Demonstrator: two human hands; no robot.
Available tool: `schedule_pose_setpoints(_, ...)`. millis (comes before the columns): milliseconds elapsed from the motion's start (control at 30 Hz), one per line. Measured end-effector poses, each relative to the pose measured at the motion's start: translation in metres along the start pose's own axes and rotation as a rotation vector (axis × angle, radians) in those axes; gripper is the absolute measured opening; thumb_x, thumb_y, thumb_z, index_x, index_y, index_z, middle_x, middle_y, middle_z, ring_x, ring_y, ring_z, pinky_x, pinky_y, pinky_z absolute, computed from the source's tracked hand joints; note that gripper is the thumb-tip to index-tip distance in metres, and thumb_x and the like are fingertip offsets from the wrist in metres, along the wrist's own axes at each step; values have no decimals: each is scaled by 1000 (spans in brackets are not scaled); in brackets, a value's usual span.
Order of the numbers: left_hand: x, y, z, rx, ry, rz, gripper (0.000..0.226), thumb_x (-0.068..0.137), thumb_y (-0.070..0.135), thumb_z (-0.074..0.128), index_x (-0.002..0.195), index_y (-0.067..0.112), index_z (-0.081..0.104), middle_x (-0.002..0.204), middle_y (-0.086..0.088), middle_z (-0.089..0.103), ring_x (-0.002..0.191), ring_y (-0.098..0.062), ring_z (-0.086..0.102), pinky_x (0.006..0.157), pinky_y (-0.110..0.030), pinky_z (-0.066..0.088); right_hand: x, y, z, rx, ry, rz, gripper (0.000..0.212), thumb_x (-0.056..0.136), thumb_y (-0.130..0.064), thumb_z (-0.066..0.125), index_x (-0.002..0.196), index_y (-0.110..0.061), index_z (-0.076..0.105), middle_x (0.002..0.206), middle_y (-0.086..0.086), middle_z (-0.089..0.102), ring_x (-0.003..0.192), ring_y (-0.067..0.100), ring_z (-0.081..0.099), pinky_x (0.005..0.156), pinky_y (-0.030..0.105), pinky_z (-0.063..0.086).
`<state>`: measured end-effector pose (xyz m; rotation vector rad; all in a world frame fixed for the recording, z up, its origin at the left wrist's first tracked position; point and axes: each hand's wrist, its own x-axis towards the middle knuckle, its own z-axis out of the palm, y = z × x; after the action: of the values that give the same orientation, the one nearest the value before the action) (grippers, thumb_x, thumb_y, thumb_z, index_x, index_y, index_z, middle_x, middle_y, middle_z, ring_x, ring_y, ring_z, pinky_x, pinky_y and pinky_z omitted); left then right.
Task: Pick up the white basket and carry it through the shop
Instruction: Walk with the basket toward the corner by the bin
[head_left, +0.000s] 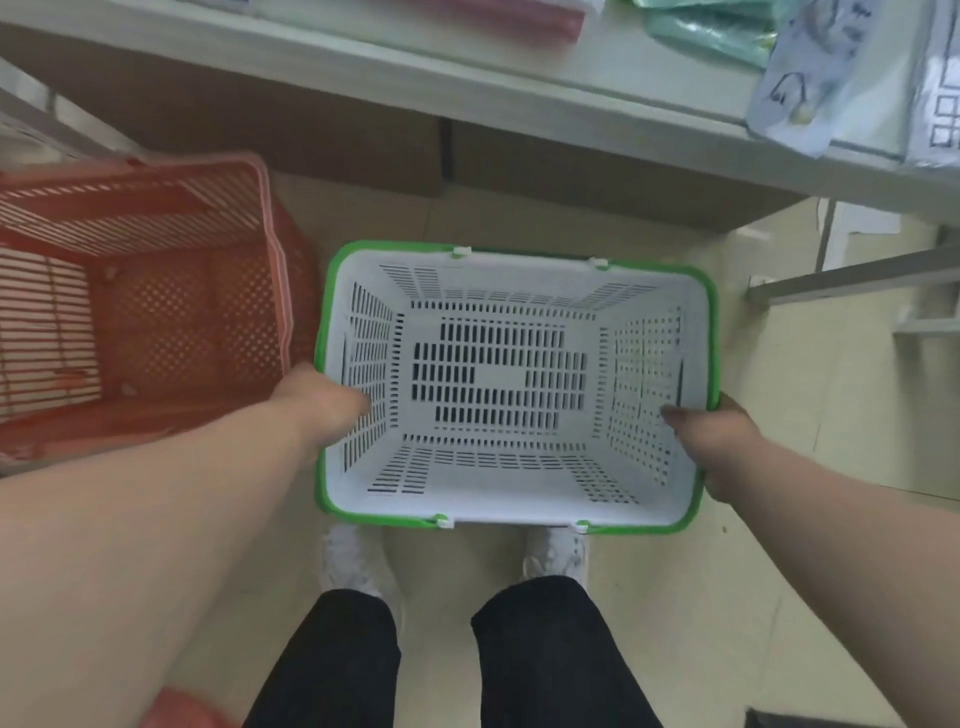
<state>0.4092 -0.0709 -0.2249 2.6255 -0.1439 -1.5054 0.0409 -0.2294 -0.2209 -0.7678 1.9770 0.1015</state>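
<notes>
The white basket (509, 488) has slotted walls and a green rim, and nothing lies inside it. It sits low in front of my feet, just above the pale floor. My left hand (324, 408) grips its left wall, thumb inside and fingers hidden behind the rim. On the opposite side my right hand (714, 441) clasps the right wall the same way, thumb inside. Whether the basket touches the floor or hangs just above it, I cannot tell.
A larger red basket (140, 322) stands on the floor directly left of the white one. A grey shelf (467, 67) with packaged goods runs across the top, brown cartons beneath it. Metal shelf legs (852, 275) stand at the right. My legs and white shoes are below the basket.
</notes>
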Motion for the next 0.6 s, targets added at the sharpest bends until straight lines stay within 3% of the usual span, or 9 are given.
schedule_pose_setpoints(33, 4, -2, 1, 4, 21, 8, 54, 84, 14, 78, 137, 9, 68, 129, -16, 75, 112, -42, 73, 99, -49, 62, 2, -1, 1, 11, -5, -16, 22, 103, -3, 62, 123, -8, 60, 105, 10, 70, 78, 21, 63, 81, 39, 52)
schedule_pose_setpoints(133, 7, -8, 0, 54, 53, 49, 46, 87, 15, 69, 133, 10, 71, 128, -18, 74, 113, -43, 71, 100, -51, 61, 4, 0, 0, 0, 20, -58, 24, 102, 5, 57, 118, -12, 63, 87, -1, 63, 73, 17, 60, 83, 38, 49)
schedule_pose_setpoints(333, -21, -26, -29, 45, 44, 97, 39, 72, 23, 64, 108, 16, 77, 108, -13, 80, 97, -39, 75, 91, -51, 65, -48, -6, -23, -9, 60, -28, 14, 97, 1, 65, 99, -12, 70, 91, 10, 72, 80, 34, 70, 87, 56, 60)
schedule_pose_setpoints(400, -64, -20, -57, -18, 28, 86, 31, 77, 19, 66, 107, 19, 74, 108, -10, 79, 99, -36, 74, 93, -49, 64, -78, -12, -36, -22, 63, 9, 10, 98, -2, 65, 106, -6, 69, 92, 16, 73, 80, 37, 71, 87, 59, 60)
schedule_pose_setpoints(500, -129, -19, -106, -89, 0, 58, 25, 86, 5, 70, 101, 25, 71, 108, -8, 78, 103, -36, 73, 95, -48, 62, -140, -31, -56, -107, 102, -7, 15, 98, -3, 65, 112, 2, 66, 87, 14, 67, 76, 33, 64, 83, 51, 60)
schedule_pose_setpoints(600, -182, -32, -164, -122, -12, 50, 37, 85, 1, 71, 115, 22, 74, 113, -9, 81, 104, -34, 76, 96, -50, 62, -209, -57, -71, -107, 39, -43, 15, 100, 1, 60, 113, 0, 68, 89, 16, 72, 77, 36, 70, 77, 49, 60)
